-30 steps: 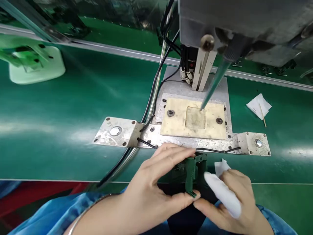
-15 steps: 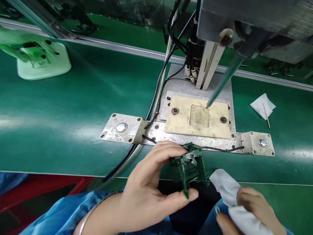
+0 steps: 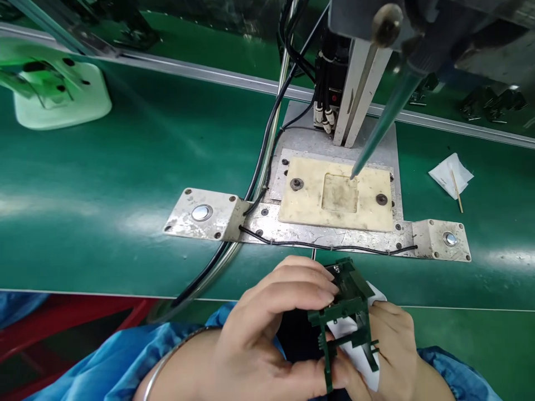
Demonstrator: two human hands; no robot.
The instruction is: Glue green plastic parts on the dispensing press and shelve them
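No text, label, brand, number or sign can be read: none on the cream plate (image 3: 339, 195) itself, none on the left button (image 3: 202, 213) and right button (image 3: 450, 239) beside it, none on the green part (image 3: 351, 287) in front of it, none on the machine head (image 3: 480, 39) above it

We count two bare hands: left hand (image 3: 263, 331), right hand (image 3: 395, 342). One dark green plastic frame (image 3: 351, 285). White cloth (image 3: 363, 361): at least one, partly hidden. Toward the front edge of the green tabletop (image 3: 137, 178): two round silver push buttons (image 3: 202, 213). Also one cream rectangular plate (image 3: 304, 207), two dark round bolts (image 3: 381, 199). Nearer the far edge we've one white sheet (image 3: 444, 175), one thin wooden stick (image 3: 457, 191), one pale green rounded base (image 3: 62, 115).
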